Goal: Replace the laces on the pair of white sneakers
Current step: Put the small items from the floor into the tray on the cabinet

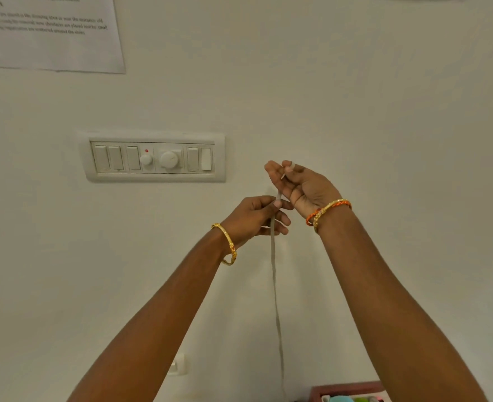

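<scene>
Flat pale grey shoelace (273, 256) hanging | right hand (300, 185) pinching tip; left hand (254, 217) pinching just below | risk: slack grip, lace drops; sneakers unseen

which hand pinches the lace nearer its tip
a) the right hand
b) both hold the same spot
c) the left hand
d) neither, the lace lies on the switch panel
a: the right hand is raised higher and pinches the lace near its tip, while the left hand grips it just below and the rest hangs down.
</scene>
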A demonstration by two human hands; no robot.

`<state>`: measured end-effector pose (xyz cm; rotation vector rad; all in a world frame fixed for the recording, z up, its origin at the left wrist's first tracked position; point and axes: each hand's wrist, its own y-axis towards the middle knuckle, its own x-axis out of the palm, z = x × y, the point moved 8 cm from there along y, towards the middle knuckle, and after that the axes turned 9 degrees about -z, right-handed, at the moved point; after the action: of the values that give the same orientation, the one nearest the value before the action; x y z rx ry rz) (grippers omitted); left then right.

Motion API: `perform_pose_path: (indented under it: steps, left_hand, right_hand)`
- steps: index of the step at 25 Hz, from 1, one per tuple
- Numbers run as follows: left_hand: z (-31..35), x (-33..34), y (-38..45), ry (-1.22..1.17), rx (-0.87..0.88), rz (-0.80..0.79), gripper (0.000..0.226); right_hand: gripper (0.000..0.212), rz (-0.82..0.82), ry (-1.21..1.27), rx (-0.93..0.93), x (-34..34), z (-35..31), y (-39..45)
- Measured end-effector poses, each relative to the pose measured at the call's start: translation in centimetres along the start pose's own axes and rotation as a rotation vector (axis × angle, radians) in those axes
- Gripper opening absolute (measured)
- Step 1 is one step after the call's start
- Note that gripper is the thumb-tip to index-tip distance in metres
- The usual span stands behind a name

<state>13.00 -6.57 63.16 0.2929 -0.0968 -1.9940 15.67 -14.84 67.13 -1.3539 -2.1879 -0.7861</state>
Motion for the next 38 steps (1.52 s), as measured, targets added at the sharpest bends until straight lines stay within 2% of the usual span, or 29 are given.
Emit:
perform_pose_path:
  steps: [3,6,9,11,14,17,20,25,28,30,33,36,38]
  left_hand:
    - [1.2,-0.5,0.0,0.116,-0.004,0.059,0.029]
    - [2.4,-1.2,-0.5,0.264,-0.034,0.104,0.029]
    - [3.9,-2.0,-1.0,0.336,-0.037,0.127,0.031]
    - [5.3,-2.7,-1.2,0.374,-0.015,0.162,0.031]
    - [7.3,-3.8,-1.2,0.450,0.007,0.200,0.030]
    - [8.1,-4.5,-0.9,0.520,-0.005,0.174,0.026]
    - [8.5,-5.6,-0.6,0.496,0.017,0.192,0.020]
    - [5.7,-6.6,-0.6,0.262,-0.053,0.190,0.016]
    - [2.2,-5.2,-1.2,0.025,-0.108,0.103,0.015]
    - [-0.1,-3.6,-1.6,-0.116,-0.127,0.029,0.021]
    - [-2.1,-2.0,-2.4,-0.190,-0.122,-0.057,0.025]
    - [-1.9,-1.2,-3.1,-0.071,-0.085,-0.110,0.028]
    - [-0.8,-1.3,-3.3,0.065,-0.049,-0.057,0.026]
  right_hand:
    - [0.014,0.046,-0.179,-0.110,-0.8,-1.0,0.1]
    - [0.021,0.053,-0.513,-0.199,-1.5,-1.7,-0.4]
    - [0.027,0.002,-0.800,-0.211,-1.8,-1.3,-0.9]
    - [0.028,-0.059,-0.859,-0.191,-1.8,-0.5,-1.3]
    - [0.027,-0.174,-0.822,-0.114,-1.3,1.2,-2.5]
    - [0.028,-0.290,-0.773,0.003,-0.9,2.6,-3.8]
    - [0.028,-0.409,-0.673,0.110,-0.1,3.5,-4.9]
    - [0.030,-0.488,-0.373,0.123,1.2,3.0,-5.7]
    - [0.034,-0.540,-0.132,0.062,2.1,2.5,-5.6]
    - [0.031,-0.503,0.009,-0.016,2.3,2.1,-5.3]
    - [0.030,-0.368,0.029,-0.137,1.9,1.4,-4.4]
    - [0.029,-0.246,0.008,-0.252,0.8,0.5,-3.4]
    - [0.025,-0.143,-0.059,-0.329,-0.2,-0.2,-3.0]
